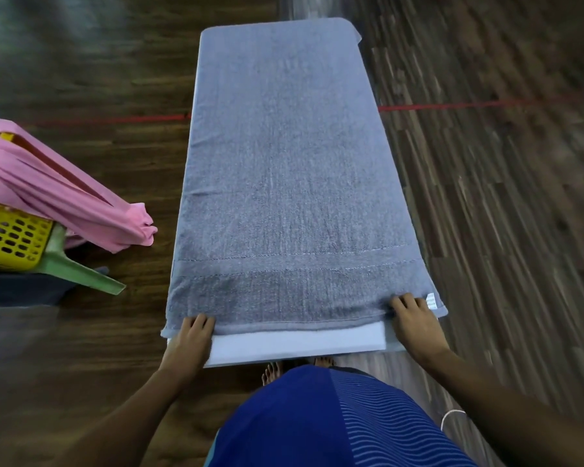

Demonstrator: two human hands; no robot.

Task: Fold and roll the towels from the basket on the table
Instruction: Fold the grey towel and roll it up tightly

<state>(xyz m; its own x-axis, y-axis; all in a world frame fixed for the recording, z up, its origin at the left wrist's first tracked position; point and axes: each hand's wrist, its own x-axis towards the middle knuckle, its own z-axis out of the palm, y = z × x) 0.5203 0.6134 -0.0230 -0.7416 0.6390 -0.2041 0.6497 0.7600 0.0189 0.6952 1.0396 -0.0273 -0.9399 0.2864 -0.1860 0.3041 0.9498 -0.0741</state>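
fingers: left fingers (200, 323) and right fingers (405, 302) curl over the towel (284, 180) hem, lower frame, apparently pinching it | towel: flat along the worktop (297, 343), centre | step: probably starting fold or roll; next needs both corners lifted evenly | basket (11, 234), left edge: pink towel (58, 193) draped over rim

A slate-grey terry towel (284, 170) fills the centre, crossed toward 6 o'clock by a band of paler stitched lines. Just below it shows a strip of the white flat surface (297, 342). At 9 o'clock are a pink cloth towel (65, 197), a yellow perforated plastic basket (11, 237) and a pale green plastic leg (82, 271). The dark brown wood-grain floor (486, 197) carries a thin red line (452, 105) at 3 o'clock. The blue shirt (317, 416) at 6 o'clock bears lighter wavy stripes.
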